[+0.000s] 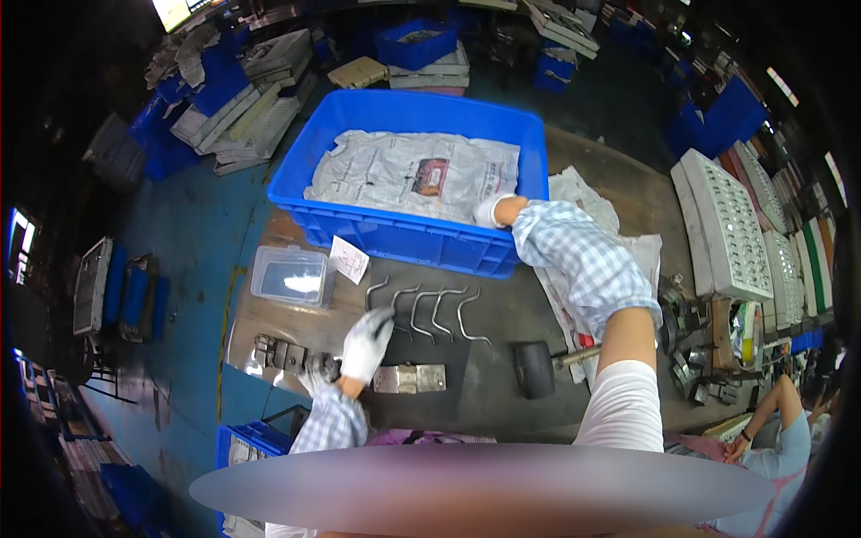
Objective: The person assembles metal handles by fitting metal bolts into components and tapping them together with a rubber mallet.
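My left hand (pixel 367 347), in a white glove with greyish fingertips, is over the left end of a row of bent metal rods (pixel 420 316) on the dark tabletop. Its fingers are drawn together and cover the lower parts of the leftmost rods; what they grip is hidden. Gloved in white too, my right hand (pixel 495 212) reaches over the near right rim of a large blue bin (pixel 395 235). It rests at the printed grey-white sheet (pixel 404 175) lying inside. Its fingertips are hard to make out. Just below the rods sits a metal block (pixel 410 378).
A clear plastic box (pixel 290 276) and a paper tag (pixel 349 259) lie left, near metal clamp-like parts (pixel 280 353). A black-headed mallet (pixel 535 369) lies right, beside crumpled sheeting (pixel 641 255). White trays of small parts (pixel 720 224) stand further right. Another person's arm (pixel 767 419) shows lower right.
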Available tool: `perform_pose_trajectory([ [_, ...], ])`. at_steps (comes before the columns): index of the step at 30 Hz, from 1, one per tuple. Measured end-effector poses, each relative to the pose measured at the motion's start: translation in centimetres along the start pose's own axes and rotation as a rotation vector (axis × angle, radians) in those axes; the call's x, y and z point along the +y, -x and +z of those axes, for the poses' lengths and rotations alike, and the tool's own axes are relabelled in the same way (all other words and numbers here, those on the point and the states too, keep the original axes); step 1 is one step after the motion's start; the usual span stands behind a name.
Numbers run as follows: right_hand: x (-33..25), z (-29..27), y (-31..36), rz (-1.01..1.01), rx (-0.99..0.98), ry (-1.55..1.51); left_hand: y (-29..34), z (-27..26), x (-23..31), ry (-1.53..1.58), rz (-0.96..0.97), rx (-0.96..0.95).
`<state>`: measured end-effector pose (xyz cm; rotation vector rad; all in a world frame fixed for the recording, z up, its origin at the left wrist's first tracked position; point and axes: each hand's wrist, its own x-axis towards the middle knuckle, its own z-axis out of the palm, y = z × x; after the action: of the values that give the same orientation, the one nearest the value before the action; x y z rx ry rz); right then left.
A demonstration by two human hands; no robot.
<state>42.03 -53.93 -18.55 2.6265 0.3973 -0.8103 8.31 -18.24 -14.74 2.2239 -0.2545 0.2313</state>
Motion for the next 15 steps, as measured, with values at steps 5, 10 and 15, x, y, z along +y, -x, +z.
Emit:
perform_pose_trajectory([
  [5,-8.0,-1.9,-0.6,-0.384,0.188,0.075,6.9,-4.8,-1.4,0.098,-0.325,0.075],
  [10,-8.9,-3.8,2.1,-0.506,0.310,0.070,8.1,-4.6,-2.4,0.217,-0.404,0.106],
  [15,-6.6,-8.2,4.7,-0.420,0.313,-0.060,7.0,-5.3,-1.1,0.201,-0.381,0.103],
])
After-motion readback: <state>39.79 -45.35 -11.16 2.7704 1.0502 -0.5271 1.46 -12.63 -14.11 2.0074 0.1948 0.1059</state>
